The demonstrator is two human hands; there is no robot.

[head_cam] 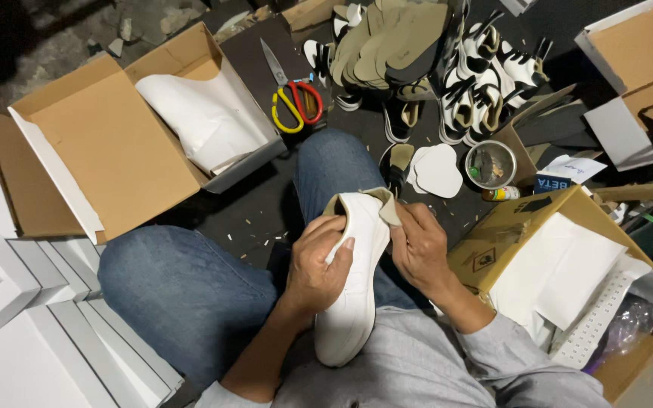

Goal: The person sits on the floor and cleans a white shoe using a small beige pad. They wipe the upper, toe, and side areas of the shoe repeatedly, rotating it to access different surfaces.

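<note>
Floor (266, 219), dark, littered with scraps; much of it covered by goods and by the person's jeans-clad legs.

Stacked white boxes (32, 332), lower left, cut off by the frame edges; count unclear.

Open cardboard box (115, 143), upper left, lid folded back, white tissue (205, 113) inside; whatever lies under the tissue is hidden.

Brown carton (500, 242), right, holding white sheets (568, 264) and a perforated strip; lower corner cut off, a crumpled clear bag beside it hard to make out.

Pile of tan insoles (394, 38), top centre, overlapping a cluster of black-and-white shoes (485, 83); upper part cut by the frame.

White shoe (360, 279), centre, held over the lap, toe toward the wearer, heel away. A tan insole (388, 208) sticks out at its opening; the interior is not visible.

Left hand (323, 264): fingers wrapped around the shoe's left side, gripping it, thumb across the upper.

Right hand (421, 245): fingers closed at the shoe's collar, pinching the tan insole; fingertips partly hidden behind the shoe.

White cut-outs (438, 170), flat on the floor just beyond the knee.

Scissors (292, 98), red and yellow handles, lying shut on the floor beside the open box.

Round tin (490, 162), contents indistinct, with a small bottle (502, 193) lying just below it.
</note>
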